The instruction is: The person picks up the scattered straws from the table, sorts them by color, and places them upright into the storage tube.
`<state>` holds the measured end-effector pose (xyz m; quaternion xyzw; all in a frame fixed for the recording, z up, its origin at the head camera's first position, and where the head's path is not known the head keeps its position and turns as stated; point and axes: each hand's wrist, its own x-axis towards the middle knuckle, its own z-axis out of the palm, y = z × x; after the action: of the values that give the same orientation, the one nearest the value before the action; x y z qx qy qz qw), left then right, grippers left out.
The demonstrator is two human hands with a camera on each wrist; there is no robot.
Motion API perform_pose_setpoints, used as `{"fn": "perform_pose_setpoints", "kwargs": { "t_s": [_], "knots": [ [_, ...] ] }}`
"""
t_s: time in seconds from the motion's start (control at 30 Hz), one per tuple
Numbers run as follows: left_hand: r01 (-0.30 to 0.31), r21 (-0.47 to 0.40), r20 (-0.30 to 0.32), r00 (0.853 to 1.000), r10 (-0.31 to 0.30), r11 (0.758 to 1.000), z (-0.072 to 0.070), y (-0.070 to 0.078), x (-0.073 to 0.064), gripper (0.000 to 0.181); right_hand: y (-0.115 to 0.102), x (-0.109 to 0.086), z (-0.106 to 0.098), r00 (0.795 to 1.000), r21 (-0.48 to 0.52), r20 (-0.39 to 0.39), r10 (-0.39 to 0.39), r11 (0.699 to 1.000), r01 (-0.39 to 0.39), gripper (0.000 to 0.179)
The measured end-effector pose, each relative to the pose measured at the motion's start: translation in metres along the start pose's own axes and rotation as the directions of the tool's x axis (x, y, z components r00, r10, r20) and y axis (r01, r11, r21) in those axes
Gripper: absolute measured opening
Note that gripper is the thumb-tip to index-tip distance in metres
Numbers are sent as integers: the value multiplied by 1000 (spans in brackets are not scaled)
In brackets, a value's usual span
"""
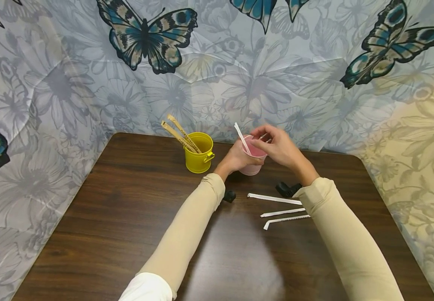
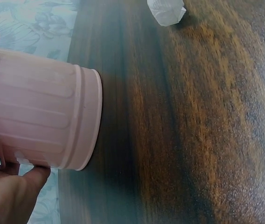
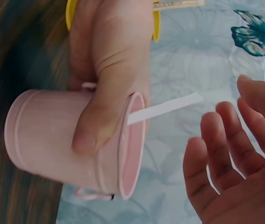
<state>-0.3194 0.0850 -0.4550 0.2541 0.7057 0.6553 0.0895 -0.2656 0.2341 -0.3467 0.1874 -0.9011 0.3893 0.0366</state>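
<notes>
A small pink bucket (image 1: pixel 250 169) is near the far edge of the table, gripped round its side by my left hand (image 1: pixel 234 158). The right wrist view shows the left thumb (image 3: pixel 95 126) lying along the bucket's wall. One white paper-wrapped stick, perhaps a straw (image 3: pixel 165 108), leans out over the rim. Just past the rim is my right hand (image 1: pixel 281 149), its fingers loosely bent and holding nothing. In the left wrist view the bucket's ribbed side (image 2: pixel 30 98) and part of the left hand (image 2: pixel 11 196) show.
Left of the pink bucket stands a yellow bucket (image 1: pixel 198 164) with brown-wrapped sticks (image 1: pixel 179 136). Three white wrapped sticks (image 1: pixel 275 199) lie on the brown table (image 1: pixel 107 234) near the right forearm. A butterfly-patterned cloth (image 1: pixel 217 83) hangs behind the table.
</notes>
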Motion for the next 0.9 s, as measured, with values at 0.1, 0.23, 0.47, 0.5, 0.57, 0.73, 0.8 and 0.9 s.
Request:
{"fn": "perform_pose_setpoints", "kwargs": {
  "t_s": [0.1, 0.23, 0.47, 0.5, 0.57, 0.73, 0.8, 0.9],
  "knots": [
    [-10, -35, -5, 1000, 10, 999, 1, -1, 1, 77, 1, -13, -4, 1000, -33, 29, 2, 999, -1, 25],
    [-18, -53, -7, 1000, 18, 998, 1, -1, 1, 76, 8, -35, -7, 998, -60, 56, -6, 998, 9, 24],
    [77, 38, -61, 995, -74, 996, 1, 1, -3, 80, 33, -70, 0, 996, -47, 89, -6, 999, 11, 28],
    [87, 43, -69, 994, -84, 995, 1, 1, -3, 81, 37, -75, 2, 995, -52, 100, -8, 999, 13, 28],
    [96, 43, -72, 993, -93, 994, 2, 1, -3, 81, 44, -84, 6, 992, -74, 126, -8, 997, 18, 31],
    [102, 31, -73, 992, -99, 994, 3, 2, -2, 81, 59, -102, 14, 979, -135, 203, 23, 991, 4, 36],
    [110, 37, -79, 991, -107, 993, 3, 2, -2, 81, 65, -107, 17, 971, -154, 232, 56, 988, -20, 36],
    [119, 50, -78, 990, -115, 992, 3, 3, -4, 82, 74, -113, 19, 958, -180, 270, 97, 982, -49, 36]
  ]
}}
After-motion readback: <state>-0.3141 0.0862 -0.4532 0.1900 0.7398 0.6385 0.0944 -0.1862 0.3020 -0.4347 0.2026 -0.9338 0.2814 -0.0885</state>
